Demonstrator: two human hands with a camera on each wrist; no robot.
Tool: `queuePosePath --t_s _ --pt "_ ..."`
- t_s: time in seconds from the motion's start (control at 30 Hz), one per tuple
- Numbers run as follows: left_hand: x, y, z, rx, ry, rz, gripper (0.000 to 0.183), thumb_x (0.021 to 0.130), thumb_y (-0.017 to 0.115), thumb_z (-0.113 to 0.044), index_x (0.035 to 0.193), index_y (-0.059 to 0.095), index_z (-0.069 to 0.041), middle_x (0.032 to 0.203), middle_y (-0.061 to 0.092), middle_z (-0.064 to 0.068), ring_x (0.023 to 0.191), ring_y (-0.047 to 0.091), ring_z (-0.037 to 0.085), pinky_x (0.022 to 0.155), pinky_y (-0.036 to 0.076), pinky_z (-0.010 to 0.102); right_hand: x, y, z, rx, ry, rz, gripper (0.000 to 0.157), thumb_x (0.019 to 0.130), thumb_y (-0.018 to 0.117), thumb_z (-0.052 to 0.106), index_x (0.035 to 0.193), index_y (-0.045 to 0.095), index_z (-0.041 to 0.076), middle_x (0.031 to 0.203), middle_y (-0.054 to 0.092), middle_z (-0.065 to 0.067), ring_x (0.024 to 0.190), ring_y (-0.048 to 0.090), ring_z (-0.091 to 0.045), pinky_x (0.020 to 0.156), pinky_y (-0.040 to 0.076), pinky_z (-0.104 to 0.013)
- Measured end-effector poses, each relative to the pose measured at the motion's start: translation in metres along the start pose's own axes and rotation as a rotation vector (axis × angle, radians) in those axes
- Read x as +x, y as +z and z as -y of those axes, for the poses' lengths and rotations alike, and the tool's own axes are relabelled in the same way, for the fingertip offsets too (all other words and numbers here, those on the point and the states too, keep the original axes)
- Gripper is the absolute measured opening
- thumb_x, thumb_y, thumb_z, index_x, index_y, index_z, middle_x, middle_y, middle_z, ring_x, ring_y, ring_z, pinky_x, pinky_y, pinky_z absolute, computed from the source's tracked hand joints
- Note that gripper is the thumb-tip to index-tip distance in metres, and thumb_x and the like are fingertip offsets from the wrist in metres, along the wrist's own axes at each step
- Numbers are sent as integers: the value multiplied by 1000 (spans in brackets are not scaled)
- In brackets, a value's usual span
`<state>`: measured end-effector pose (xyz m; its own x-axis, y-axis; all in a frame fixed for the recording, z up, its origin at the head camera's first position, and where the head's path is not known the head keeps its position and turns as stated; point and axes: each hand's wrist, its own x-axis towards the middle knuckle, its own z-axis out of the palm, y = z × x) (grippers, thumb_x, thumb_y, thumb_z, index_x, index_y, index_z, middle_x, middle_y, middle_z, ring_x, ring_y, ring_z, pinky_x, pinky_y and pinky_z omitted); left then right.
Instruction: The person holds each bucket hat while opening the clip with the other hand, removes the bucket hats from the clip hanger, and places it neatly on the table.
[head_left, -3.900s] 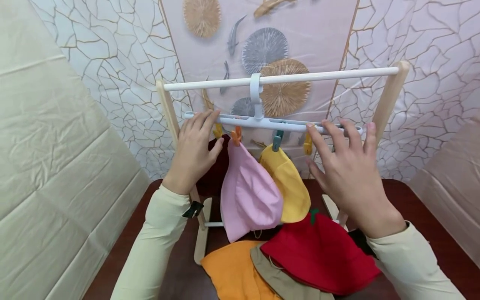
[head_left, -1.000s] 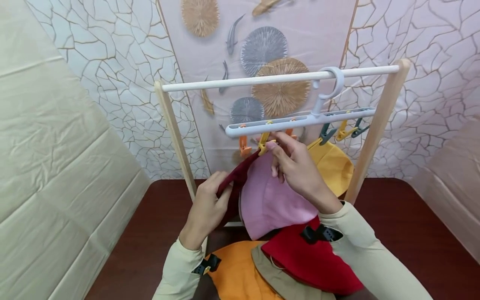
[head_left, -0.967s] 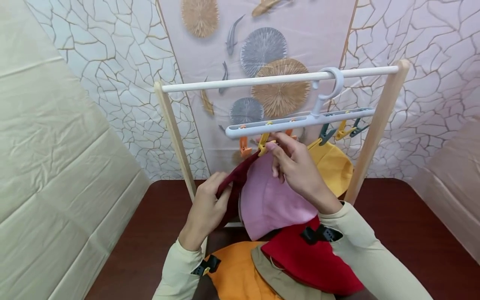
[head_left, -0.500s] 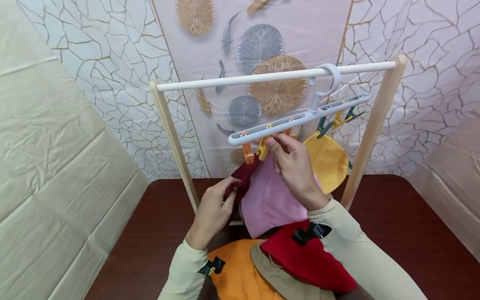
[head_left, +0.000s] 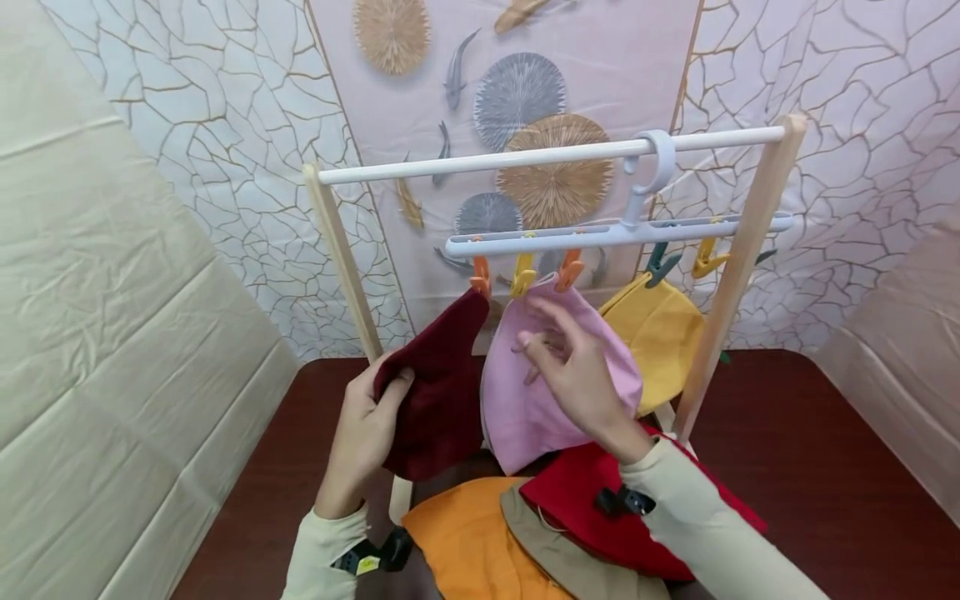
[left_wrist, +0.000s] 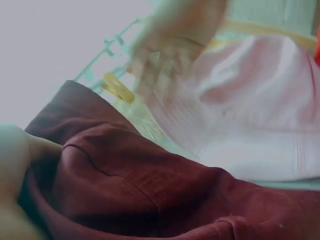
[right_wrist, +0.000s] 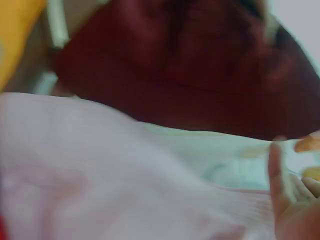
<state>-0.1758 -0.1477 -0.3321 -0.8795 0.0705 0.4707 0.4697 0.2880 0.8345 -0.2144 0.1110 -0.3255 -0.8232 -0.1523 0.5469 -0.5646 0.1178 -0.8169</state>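
Observation:
My left hand grips a maroon hat by its edge, thumb on the near side. The hat's upper tip is right at the orange clip at the hanger's left end. A yellow clip beside it hangs with nothing in it. My right hand, fingers loosely bent and holding nothing, is in front of a pink hat, which hangs from a second orange clip. A yellow hat hangs from a green clip. In the left wrist view the maroon hat fills the foreground.
The pale blue hanger hooks over the white rail of a wooden rack, its right end passing behind the post. Below, orange, beige and red hats overlap on the dark table.
The yellow clip has come off the maroon hat, which my left hand has drawn leftward. My right hand has left that clip and dropped lower. Earlier, the hanger was slid right along the rail.

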Motion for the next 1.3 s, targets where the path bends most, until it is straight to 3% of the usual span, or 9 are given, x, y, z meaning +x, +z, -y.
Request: queuePosePath --t_s 0.13,0.23,0.4,0.57,0.7,0.87,1.03,1.2,1.3 --pt "-14 -8 -5 -215 -56 17 18 104 53 -20 111 65 -9 101 64 8 89 60 22 75 52 31 -25 17 -28 -141 28 157 61 95 68 20 150 41 11 140 55 -11 123 57 -27 101 48 -44" --pt "-23 -12 -5 -422 -77 -2 20 104 51 -14 117 64 -6 105 64 7 92 62 19 77 54 30 -40 26 -43 -161 52 307 68 96 68 30 154 34 18 151 44 -2 135 46 -21 111 38 -44" --pt "-30 -14 -1 -664 -125 -30 22 106 44 -13 122 59 -6 106 63 3 93 63 15 79 55 30 -60 20 -48 -45 179 415 53 97 66 28 145 46 21 137 56 4 123 56 -13 103 45 -31" --pt "-34 -13 11 -647 -327 -125 30 105 49 -21 133 49 -10 118 59 3 101 61 16 84 53 31 -79 6 -44 143 388 476 40 98 65 19 133 55 4 114 63 -10 96 65 -15 79 56 -29" --pt "-40 -15 33 -405 -399 -79 37 104 52 -25 139 50 -15 128 58 3 110 59 15 89 51 28 -94 -3 -41 90 424 441 44 97 66 18 133 54 -3 108 59 -14 79 65 -12 72 55 -26" --pt "-52 -17 62 201 -337 0 14 99 63 -20 109 71 -14 87 70 2 71 61 10 63 49 24 -103 -10 -49 -181 367 359 31 94 68 17 121 63 2 96 62 -6 61 57 -4 66 48 -22" --pt "-62 -8 75 540 -362 30 24 92 71 -20 114 67 -12 80 69 -4 62 57 10 58 45 32 -109 -2 -58 -410 222 367 30 91 71 11 119 63 6 100 65 0 78 61 -7 74 51 -28" --pt "-66 18 79 825 -112 -9 60 83 81 -29 132 56 -5 113 65 14 100 63 30 74 53 52 -122 7 -52 -726 -40 501 53 88 76 32 132 59 7 132 54 -13 123 52 -30 101 45 -48" --pt "-71 37 81 977 -37 128 66 83 77 -48 135 59 -11 135 55 21 126 49 43 90 48 58 -129 11 -48 -910 -125 706 70 84 74 49 141 54 14 147 46 -15 137 40 -41 106 37 -59"
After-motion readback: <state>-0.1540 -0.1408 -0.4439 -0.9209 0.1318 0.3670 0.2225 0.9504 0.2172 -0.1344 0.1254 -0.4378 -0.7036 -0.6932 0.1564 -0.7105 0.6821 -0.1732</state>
